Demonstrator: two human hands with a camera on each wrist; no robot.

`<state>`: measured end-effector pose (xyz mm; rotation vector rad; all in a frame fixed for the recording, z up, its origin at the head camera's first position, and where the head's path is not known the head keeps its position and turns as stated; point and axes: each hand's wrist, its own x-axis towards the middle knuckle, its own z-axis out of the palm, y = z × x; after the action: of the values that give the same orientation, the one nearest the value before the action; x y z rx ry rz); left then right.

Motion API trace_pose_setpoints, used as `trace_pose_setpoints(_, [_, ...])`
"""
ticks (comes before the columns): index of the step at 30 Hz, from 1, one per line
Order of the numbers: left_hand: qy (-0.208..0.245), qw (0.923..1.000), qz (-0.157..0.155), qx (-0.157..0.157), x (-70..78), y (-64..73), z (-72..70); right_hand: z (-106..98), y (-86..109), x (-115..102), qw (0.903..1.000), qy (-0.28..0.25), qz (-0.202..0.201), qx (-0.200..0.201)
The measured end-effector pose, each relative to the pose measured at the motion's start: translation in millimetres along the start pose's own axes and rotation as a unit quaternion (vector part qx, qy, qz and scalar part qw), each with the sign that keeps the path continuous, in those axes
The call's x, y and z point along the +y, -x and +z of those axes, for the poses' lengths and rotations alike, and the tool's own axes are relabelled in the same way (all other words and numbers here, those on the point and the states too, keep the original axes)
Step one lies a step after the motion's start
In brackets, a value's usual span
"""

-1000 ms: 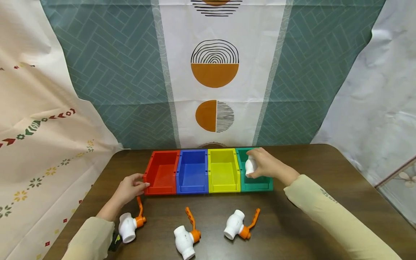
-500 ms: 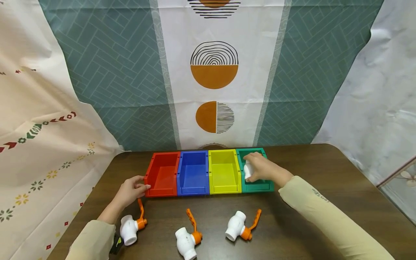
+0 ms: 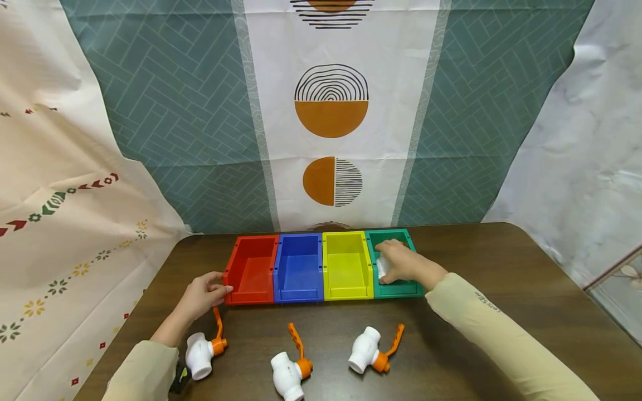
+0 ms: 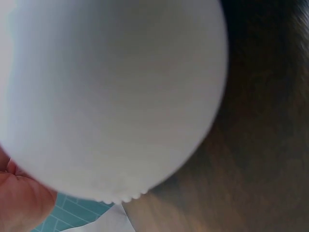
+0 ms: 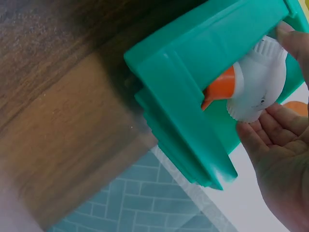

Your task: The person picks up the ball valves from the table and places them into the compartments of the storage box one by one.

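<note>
In the head view, my right hand [image 3: 403, 263] is down in the green bin [image 3: 396, 291], holding a white ball valve [image 3: 383, 267]. The right wrist view shows thumb and fingers at the two ends of this valve [image 5: 263, 77], whose orange part [image 5: 222, 86] lies inside the bin. My left hand [image 3: 200, 295] grips the front left corner of the red bin [image 3: 249, 298] between thumb and fingers. Under the left forearm lies another white valve [image 3: 199, 356] with an orange handle; its white body [image 4: 116, 96] fills much of the left wrist view.
A blue bin [image 3: 299, 295] and a yellow bin [image 3: 348, 293] stand between the red and green ones, in a touching row. Two more valves lie in front on the brown table [image 3: 466, 345], one at centre [image 3: 287, 376] and one to the right [image 3: 365, 351]. A patterned cloth [image 3: 210, 139] hangs behind.
My right hand has lowered the valve deeper into the green bin, moving slightly left. My left hand stays at the red bin's corner. The loose valves lie as before.
</note>
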<state>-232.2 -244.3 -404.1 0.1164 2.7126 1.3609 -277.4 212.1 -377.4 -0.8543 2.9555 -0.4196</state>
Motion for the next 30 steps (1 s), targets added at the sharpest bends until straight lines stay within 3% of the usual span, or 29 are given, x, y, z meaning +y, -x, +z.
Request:
trace_pose_setpoints(10, [0.001, 1.0, -0.001, 0.001, -0.6, 0.4, 0.5, 4, -3.2, -1, 0.9995, 0.009, 0.021, -0.023])
trace_pose_setpoints(25, [0.003, 1.0, -0.003, -0.001, -1.4, 1.2, -0.1, 4, -11.4, 1, 0.9989, 0.023, 0.009, -0.039])
trace_pose_setpoints(30, [0.006, 1.0, 0.0, -0.002, 0.2, 1.1, 0.3, 6, -13.4, 2, 0.998, 0.015, 0.025, -0.055])
